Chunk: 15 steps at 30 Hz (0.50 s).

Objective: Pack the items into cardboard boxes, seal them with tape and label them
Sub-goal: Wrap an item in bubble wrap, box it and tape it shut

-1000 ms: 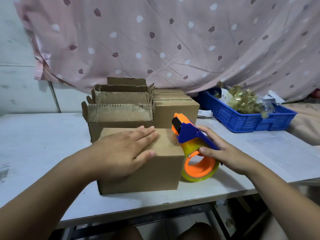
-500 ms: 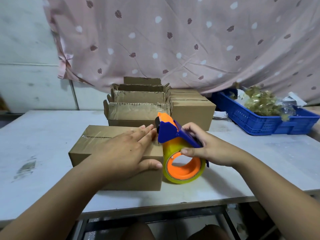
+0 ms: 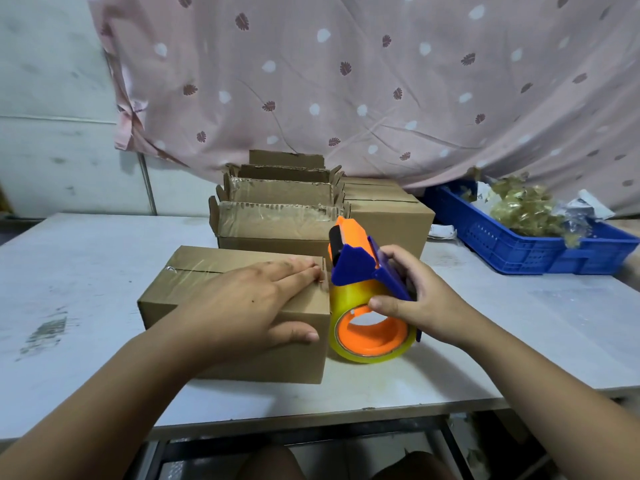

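A closed cardboard box lies on the white table, with clear tape along its top seam. My left hand rests flat on the box top, fingers straight, thumb down the front face. My right hand grips a blue and orange tape dispenser holding a yellowish tape roll. The dispenser stands against the box's right end.
Several open cardboard boxes stand in a row behind, with a closed box to their right. A blue crate of wrapped items sits at the far right. A pink patterned curtain hangs behind the table.
The box has turned so that its long side now faces me and more of its taped top shows. The dispenser stays at its right end in my right hand.
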Tool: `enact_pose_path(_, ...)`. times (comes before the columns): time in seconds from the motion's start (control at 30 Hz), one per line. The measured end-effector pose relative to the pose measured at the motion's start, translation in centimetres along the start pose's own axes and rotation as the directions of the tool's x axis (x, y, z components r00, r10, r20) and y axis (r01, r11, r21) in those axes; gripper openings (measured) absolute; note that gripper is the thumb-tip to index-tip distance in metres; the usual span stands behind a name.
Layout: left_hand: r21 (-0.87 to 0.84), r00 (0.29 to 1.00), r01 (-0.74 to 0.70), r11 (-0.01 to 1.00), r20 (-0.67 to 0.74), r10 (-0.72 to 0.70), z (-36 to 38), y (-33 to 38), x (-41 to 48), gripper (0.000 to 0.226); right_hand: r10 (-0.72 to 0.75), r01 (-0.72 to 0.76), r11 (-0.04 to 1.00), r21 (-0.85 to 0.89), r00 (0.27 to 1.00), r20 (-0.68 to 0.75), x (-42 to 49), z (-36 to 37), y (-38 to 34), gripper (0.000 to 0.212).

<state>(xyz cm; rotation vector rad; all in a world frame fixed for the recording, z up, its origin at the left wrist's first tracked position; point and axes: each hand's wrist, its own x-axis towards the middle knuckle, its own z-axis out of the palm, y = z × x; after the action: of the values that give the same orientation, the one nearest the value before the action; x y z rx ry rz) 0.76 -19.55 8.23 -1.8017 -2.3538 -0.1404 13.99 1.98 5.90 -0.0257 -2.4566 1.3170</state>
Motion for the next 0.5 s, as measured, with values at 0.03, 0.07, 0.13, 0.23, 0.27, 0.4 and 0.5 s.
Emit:
enact_pose_path(0.03,-0.012,1.000,-0.011,1.000,-0.009,0.011,0.0,-0.1,0.1,0.104,-0.011,0.011,1.000,0.009,1.000,-0.006,-0.1,-0.3,0.0,0.058)
enact_pose_path(0.07,-0.020,1.000,-0.023,1.000,-0.018,0.023,0.1,-0.2,0.0,0.101,-0.021,0.021,1.000,0.014,1.000,-0.012,-0.3,-0.7,0.1,0.060)
enact_pose_path(0.13,-0.028,0.999,-0.041,0.999,-0.018,0.041,0.3,-0.3,-0.1,0.089,-0.032,0.032,0.999,0.011,0.999,-0.020,-0.5,-1.4,0.0,0.065)
enact_pose_path(0.23,-0.025,0.999,-0.052,0.998,-0.003,0.052,0.2,-0.2,0.0,0.082,-0.034,0.034,0.997,-0.066,0.999,-0.010,-0.3,-2.0,-0.4,0.070)
enact_pose_path(0.27,-0.013,0.999,-0.050,0.999,0.013,0.050,0.2,-0.3,0.0,0.082,-0.037,0.036,0.994,-0.103,0.999,-0.006,-0.2,-2.2,-0.5,0.068)
enact_pose_path(0.4,-0.011,0.996,-0.064,0.998,0.064,0.065,0.0,-0.4,0.2,0.073,-0.018,0.027,0.941,-0.338,0.999,0.029,0.0,-2.9,-0.8,0.063)
enact_pose_path(0.5,-0.010,0.996,-0.060,0.998,0.059,0.061,0.0,-0.5,0.2,0.078,-0.012,0.032,0.898,-0.438,0.999,0.048,-0.2,-3.2,-0.9,0.062)
